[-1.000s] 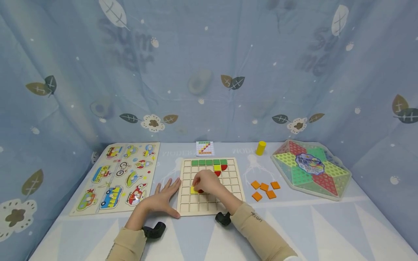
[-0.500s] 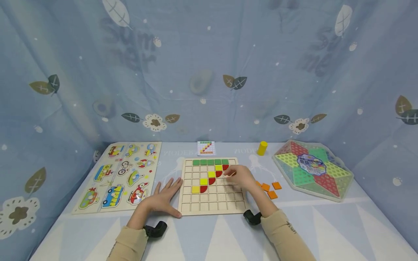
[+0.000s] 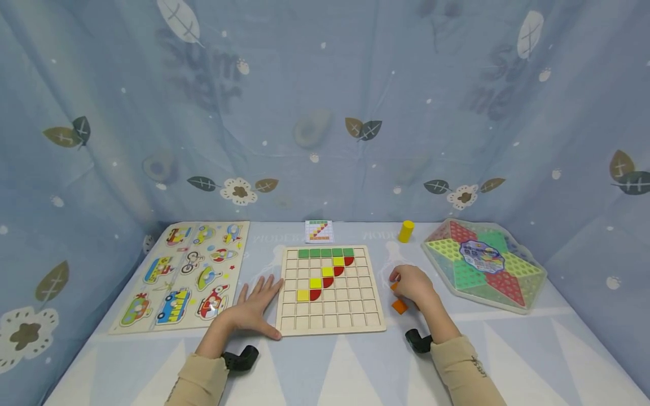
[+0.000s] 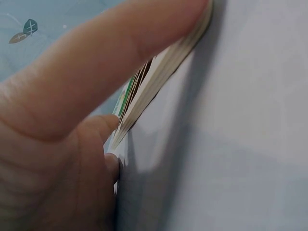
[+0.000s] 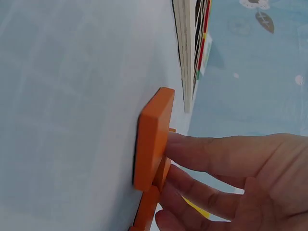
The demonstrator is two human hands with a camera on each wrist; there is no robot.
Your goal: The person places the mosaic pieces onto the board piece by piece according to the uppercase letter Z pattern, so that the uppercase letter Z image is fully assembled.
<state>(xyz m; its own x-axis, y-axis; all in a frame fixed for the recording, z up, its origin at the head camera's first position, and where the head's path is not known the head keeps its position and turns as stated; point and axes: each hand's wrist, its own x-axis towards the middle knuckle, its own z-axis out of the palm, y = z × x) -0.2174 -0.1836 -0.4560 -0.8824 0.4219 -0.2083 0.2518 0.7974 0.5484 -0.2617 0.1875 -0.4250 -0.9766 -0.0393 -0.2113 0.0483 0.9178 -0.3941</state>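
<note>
A square wooden grid board (image 3: 350, 316) lies flat in the middle of the table. On it are a row of green tiles (image 3: 326, 253) and a diagonal of yellow tiles (image 3: 315, 283) with red rounded pieces (image 3: 328, 282) beside them. My left hand (image 3: 252, 311) rests spread at the board's left edge, thumb near the front corner. To the board's right, my right hand (image 3: 413, 286) reaches down over several orange square tiles (image 3: 399, 307), hiding most of them. In the right wrist view, its thumb and bent fingers touch or nearly touch the orange tiles (image 5: 153, 139), with no firm pinch visible.
A vehicle puzzle board (image 3: 172, 270) lies at the left. Behind the grid board stands a small pattern card (image 3: 319, 231). A yellow cylinder (image 3: 406, 231) stands at the back right, near a clear-lidded star-patterned game box (image 3: 482, 265). A curtain (image 3: 325, 169) closes the back.
My right hand has moved from the board's diagonal of pieces rightward to the orange tiles, uncovering the yellow and red pieces. The left hand has stayed at the board's edge.
</note>
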